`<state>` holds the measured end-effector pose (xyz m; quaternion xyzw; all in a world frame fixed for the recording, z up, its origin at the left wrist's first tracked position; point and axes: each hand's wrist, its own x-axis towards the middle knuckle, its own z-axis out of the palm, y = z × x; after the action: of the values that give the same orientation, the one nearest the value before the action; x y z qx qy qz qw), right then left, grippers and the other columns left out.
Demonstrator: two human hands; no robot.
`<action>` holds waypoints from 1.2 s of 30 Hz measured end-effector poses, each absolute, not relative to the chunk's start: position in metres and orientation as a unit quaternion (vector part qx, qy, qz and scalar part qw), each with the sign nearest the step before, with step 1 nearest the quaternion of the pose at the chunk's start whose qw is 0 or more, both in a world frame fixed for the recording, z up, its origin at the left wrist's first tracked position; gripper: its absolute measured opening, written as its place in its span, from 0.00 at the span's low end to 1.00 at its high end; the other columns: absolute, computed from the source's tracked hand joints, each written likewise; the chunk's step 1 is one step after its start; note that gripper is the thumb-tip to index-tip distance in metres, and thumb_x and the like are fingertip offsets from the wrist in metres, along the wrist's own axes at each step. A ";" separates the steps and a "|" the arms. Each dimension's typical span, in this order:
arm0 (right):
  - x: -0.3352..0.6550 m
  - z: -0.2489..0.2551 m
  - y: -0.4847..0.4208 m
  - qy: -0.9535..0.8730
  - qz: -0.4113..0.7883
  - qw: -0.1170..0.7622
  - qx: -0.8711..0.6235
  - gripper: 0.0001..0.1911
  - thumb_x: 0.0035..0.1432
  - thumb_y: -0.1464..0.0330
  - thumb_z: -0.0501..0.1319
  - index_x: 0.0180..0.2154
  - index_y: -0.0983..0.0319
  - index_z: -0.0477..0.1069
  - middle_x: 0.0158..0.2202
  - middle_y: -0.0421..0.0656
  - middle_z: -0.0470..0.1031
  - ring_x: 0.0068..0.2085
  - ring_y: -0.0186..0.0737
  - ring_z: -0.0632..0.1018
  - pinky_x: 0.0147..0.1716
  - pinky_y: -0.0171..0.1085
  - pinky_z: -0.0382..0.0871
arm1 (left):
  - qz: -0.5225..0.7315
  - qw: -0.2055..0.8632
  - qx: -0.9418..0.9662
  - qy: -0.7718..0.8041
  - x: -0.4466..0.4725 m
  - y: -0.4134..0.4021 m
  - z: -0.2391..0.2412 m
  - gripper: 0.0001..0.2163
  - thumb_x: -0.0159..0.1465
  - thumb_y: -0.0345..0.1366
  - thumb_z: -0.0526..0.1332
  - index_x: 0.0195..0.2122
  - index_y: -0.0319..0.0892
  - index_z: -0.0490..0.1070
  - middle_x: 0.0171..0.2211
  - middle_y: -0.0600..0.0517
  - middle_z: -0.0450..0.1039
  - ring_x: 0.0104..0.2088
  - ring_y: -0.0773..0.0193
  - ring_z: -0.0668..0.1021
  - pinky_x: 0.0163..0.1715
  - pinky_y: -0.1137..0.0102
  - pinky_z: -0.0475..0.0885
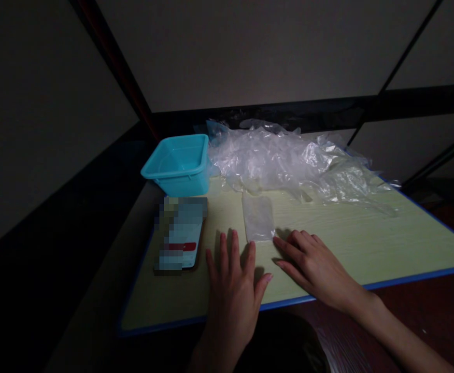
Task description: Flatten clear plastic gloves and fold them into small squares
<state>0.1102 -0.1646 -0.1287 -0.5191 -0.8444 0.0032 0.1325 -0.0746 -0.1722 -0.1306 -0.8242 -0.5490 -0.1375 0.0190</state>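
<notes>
A small translucent plastic bag lies flat on the table in front of me. My left hand rests palm down with its fingers spread, the index fingertip by the bag's lower left corner. To the right, my right hand has its index finger stretched to the bag's lower right corner and its thumb apart; the other fingers are bent. Neither hand holds anything. Behind the bag spreads a heap of crumpled clear plastic bags.
At the back left stands a light blue plastic basin. A phone with a lit, partly blurred screen lies left of my left hand. The pale table has a blue edge, with dark-trimmed panels behind it.
</notes>
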 end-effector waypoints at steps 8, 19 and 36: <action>0.106 -0.129 -0.166 -0.843 -0.027 0.118 -0.524 0.20 0.61 0.61 0.51 0.51 0.65 0.66 0.38 0.49 0.68 0.39 0.46 0.68 0.36 0.43 0.64 | -0.122 0.008 -0.829 -0.545 -0.059 -0.169 -0.132 0.23 0.61 0.44 0.57 0.56 0.39 0.62 0.62 0.38 0.49 0.61 0.39 0.50 0.54 0.40 0.50; 0.104 -0.129 -0.166 -0.839 -0.057 0.103 -0.531 0.21 0.62 0.61 0.51 0.51 0.66 0.66 0.38 0.49 0.69 0.38 0.47 0.69 0.36 0.44 0.65 | -0.099 0.023 -0.820 -0.563 -0.066 -0.166 -0.131 0.24 0.61 0.44 0.57 0.55 0.37 0.63 0.61 0.35 0.50 0.60 0.37 0.52 0.53 0.40 0.52; 0.103 -0.128 -0.167 -0.836 -0.054 0.093 -0.538 0.20 0.61 0.62 0.52 0.51 0.65 0.65 0.40 0.49 0.68 0.40 0.48 0.68 0.37 0.45 0.65 | -0.182 0.019 -0.837 -0.516 -0.111 -0.162 -0.147 0.21 0.63 0.38 0.56 0.56 0.37 0.60 0.61 0.36 0.51 0.61 0.43 0.55 0.54 0.49 0.59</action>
<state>0.1030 -0.1672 -0.1285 -0.5376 -0.8363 -0.0543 0.0935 -0.1108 -0.1621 -0.1466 -0.8368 -0.5161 -0.1821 0.0189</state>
